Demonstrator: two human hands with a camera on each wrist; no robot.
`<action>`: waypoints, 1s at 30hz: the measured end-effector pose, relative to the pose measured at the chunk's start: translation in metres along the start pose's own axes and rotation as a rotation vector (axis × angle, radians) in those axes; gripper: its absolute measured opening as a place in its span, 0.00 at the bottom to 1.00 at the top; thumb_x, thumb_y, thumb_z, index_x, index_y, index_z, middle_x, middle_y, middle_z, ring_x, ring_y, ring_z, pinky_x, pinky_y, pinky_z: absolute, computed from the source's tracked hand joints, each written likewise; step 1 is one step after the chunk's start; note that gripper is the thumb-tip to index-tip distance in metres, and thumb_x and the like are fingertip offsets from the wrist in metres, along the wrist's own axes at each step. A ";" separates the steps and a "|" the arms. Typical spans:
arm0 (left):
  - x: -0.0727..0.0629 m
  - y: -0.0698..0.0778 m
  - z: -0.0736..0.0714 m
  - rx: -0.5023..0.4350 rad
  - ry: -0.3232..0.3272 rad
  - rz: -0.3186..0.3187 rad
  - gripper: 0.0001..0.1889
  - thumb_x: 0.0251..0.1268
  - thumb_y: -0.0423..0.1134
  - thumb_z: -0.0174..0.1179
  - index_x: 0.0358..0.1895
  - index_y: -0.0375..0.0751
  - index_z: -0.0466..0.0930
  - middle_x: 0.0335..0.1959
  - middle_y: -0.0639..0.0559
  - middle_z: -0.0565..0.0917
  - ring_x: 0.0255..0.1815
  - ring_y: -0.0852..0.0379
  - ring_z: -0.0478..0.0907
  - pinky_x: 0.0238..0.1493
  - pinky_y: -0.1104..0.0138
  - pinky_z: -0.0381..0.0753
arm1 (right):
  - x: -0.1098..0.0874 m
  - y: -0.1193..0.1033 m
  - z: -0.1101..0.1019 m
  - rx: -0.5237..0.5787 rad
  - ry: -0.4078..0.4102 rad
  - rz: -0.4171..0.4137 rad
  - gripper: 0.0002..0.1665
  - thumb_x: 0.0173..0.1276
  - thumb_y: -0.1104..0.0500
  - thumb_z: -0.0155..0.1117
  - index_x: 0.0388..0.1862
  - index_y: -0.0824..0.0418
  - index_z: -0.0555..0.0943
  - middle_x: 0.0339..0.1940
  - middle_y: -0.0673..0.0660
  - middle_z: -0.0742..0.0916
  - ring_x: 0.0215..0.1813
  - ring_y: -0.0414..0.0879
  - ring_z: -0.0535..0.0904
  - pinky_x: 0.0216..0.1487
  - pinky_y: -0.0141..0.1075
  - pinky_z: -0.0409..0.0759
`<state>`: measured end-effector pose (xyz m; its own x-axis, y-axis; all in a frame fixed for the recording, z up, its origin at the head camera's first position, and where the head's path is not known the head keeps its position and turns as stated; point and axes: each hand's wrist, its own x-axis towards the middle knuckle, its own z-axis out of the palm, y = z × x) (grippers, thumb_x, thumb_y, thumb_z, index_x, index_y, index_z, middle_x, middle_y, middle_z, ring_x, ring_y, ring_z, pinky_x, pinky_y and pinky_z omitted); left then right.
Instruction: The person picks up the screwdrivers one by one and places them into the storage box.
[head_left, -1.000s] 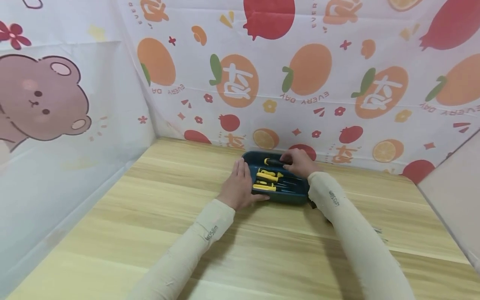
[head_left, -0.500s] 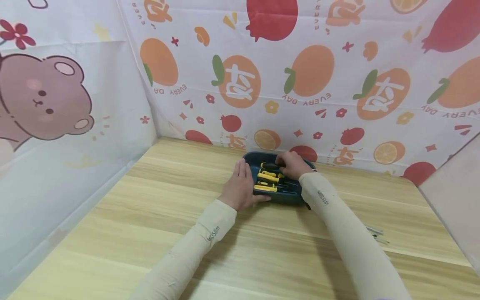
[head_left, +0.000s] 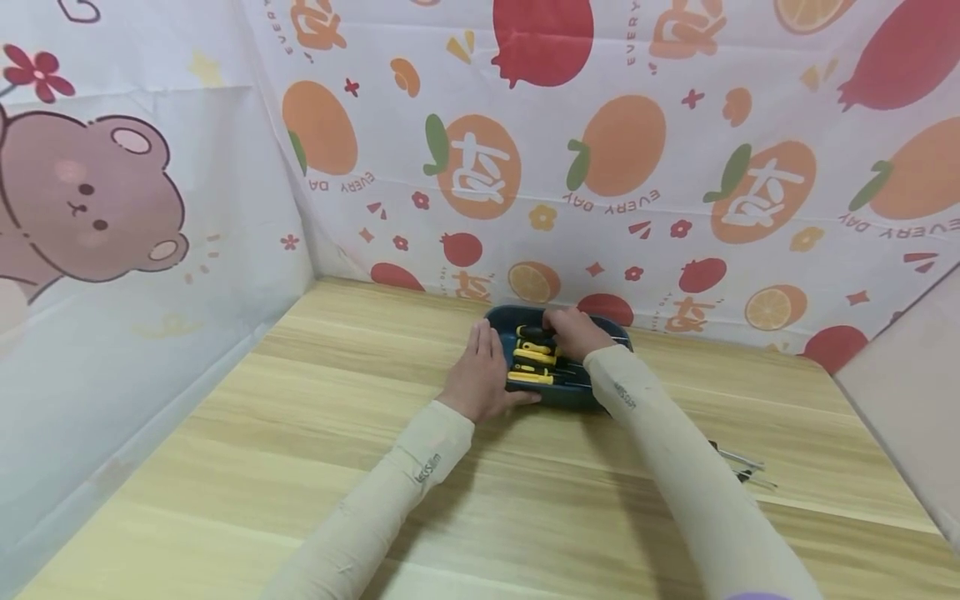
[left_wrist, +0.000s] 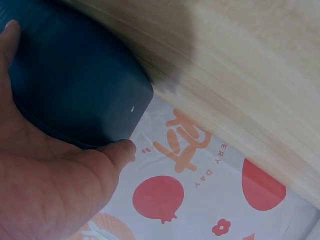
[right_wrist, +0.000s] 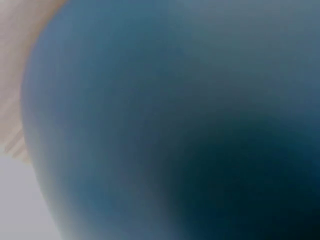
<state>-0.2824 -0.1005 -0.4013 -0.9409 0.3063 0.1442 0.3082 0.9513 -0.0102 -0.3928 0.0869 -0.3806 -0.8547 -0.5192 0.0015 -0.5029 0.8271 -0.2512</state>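
A dark blue tray (head_left: 573, 401) stands at the back of the table, holding several yellow-and-black screwdrivers (head_left: 534, 357) laid side by side. My left hand (head_left: 477, 375) rests against its left end, fingers straight and thumb stretched along the front wall. In the left wrist view that hand (left_wrist: 55, 185) spans the tray's outer wall (left_wrist: 80, 75). Inside, along the back, my right hand (head_left: 579, 335) grips a screwdriver (head_left: 529, 333) whose black handle has a yellow end; the fingers hide part of it. The right wrist view is filled by the blurred blue tray (right_wrist: 100, 100).
Several tools with thin metal shafts (head_left: 741, 459) lie on the wooden table (head_left: 300, 467) at the right, partly behind the right sleeve (head_left: 682, 467). A fruit-print cloth (head_left: 540, 167) hangs directly behind the tray, and a bear-print cloth (head_left: 90, 192) at the left.
My right hand has moved left and slightly lower inside the tray, bringing the screwdriver nearer the others. The left hand stays at the tray's end. More of the tools at the right shows.
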 end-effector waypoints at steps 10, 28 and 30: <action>0.001 0.000 0.002 0.057 0.055 0.052 0.65 0.56 0.80 0.53 0.73 0.17 0.57 0.74 0.23 0.60 0.78 0.35 0.55 0.79 0.55 0.51 | 0.000 -0.002 0.014 -0.025 0.047 -0.010 0.13 0.68 0.73 0.62 0.49 0.63 0.81 0.43 0.59 0.86 0.42 0.49 0.82 0.50 0.45 0.84; 0.000 0.001 -0.002 0.092 0.054 0.057 0.64 0.57 0.81 0.52 0.72 0.17 0.59 0.73 0.23 0.62 0.78 0.36 0.57 0.79 0.54 0.52 | 0.006 -0.003 0.020 -0.035 0.018 0.007 0.12 0.71 0.69 0.65 0.52 0.65 0.83 0.45 0.59 0.87 0.41 0.48 0.82 0.49 0.43 0.84; -0.001 0.000 -0.002 0.101 0.056 0.056 0.64 0.57 0.81 0.51 0.72 0.17 0.60 0.73 0.23 0.62 0.78 0.36 0.57 0.79 0.54 0.52 | 0.005 -0.003 0.020 -0.021 0.006 0.012 0.12 0.71 0.69 0.64 0.53 0.65 0.83 0.46 0.60 0.87 0.42 0.48 0.82 0.51 0.43 0.84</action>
<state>-0.2814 -0.1004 -0.3995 -0.9124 0.3594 0.1958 0.3416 0.9322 -0.1194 -0.3933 0.0772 -0.3992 -0.8614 -0.5079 0.0049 -0.4952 0.8375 -0.2310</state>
